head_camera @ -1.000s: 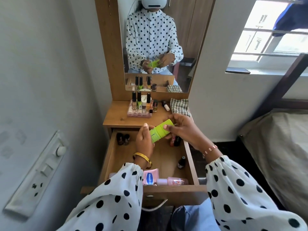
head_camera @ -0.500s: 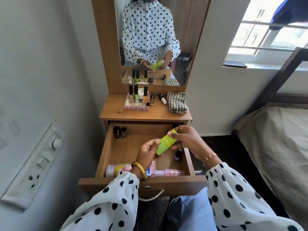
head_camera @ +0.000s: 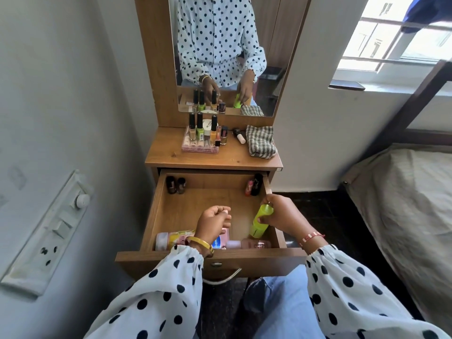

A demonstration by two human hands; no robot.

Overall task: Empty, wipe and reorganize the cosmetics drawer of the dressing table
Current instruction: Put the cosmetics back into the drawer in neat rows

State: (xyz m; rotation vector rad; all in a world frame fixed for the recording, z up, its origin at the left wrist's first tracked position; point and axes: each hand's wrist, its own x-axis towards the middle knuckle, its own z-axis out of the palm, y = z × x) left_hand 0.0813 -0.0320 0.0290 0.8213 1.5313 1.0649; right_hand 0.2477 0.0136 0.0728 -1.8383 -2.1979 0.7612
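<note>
White sleeves with black polka dots, gold bangle, blue trousers.

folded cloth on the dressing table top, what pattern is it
The cloth is checked, dark green-grey on cream, seen best in the head view.

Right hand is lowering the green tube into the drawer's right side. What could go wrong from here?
1. The green tube is held upright in the right hand; stood on end, it could topple onto the pink bottle lying at the drawer front.
2. The left hand hovers low over the lying bottles and could knock them.
3. The small bottles in the back right corner stand close to the right hand's path.
</note>
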